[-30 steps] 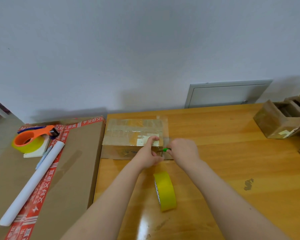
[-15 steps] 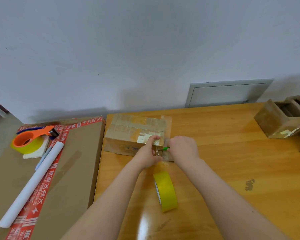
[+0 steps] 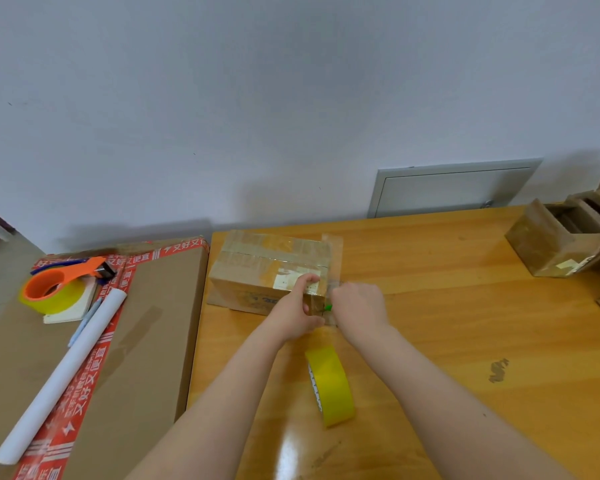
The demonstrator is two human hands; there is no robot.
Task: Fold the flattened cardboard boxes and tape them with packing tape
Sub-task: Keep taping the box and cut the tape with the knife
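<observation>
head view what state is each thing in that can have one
cardboard box, closed, top taped, on the table
left hand, grips the box's near right corner
right hand, fingers curled round a green-tipped tool
yellow tape roll, standing on edge, untouched
orange tape dispenser, loaded, lying idle
box at right, open
wall hatch, shut
</observation>
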